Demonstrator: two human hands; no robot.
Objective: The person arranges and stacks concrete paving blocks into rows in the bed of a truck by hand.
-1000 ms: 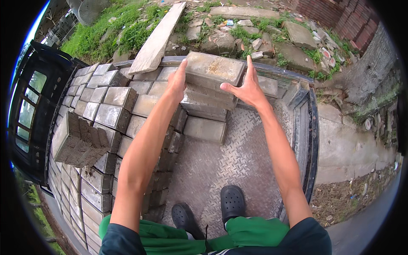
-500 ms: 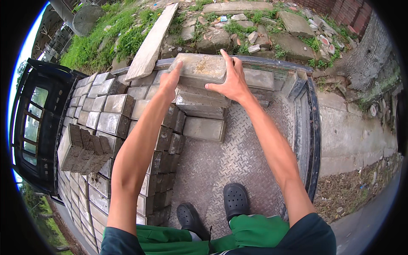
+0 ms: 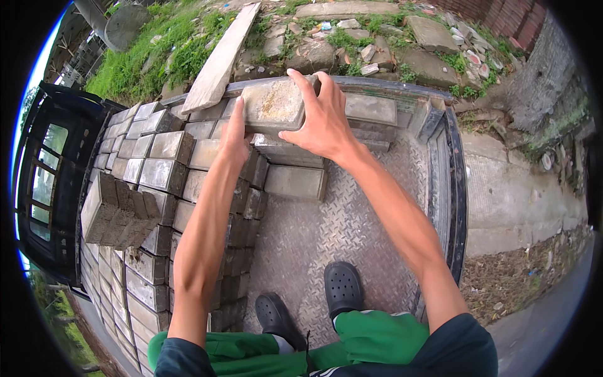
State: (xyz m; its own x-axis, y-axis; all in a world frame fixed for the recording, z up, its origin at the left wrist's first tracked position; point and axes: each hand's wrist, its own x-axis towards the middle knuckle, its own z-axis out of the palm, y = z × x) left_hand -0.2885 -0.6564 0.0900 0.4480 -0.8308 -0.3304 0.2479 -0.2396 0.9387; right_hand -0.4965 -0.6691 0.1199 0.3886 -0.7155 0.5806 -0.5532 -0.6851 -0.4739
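Note:
A grey concrete paving block with a yellowish-brown patch on top is held between my two hands, over the far part of a truck bed. My left hand presses against its left end, mostly with the thumb side showing and the other fingers hidden. At its right end is my right hand, fingers curled over the far corner and thumb on the near side. Beneath it stands a short pile of similar blocks, partly covered by my hands. One more block lies on the metal floor nearby.
Stacked paving blocks fill the left of the bed, with a leaning row on top. Diamond-plate floor lies under my feet. The bed's side wall runs along the right. A wooden plank rests across the far edge.
The held block has shifted left and turned slightly, its right end moving most. My right hand has moved left with it. The whole view has shifted a little too.

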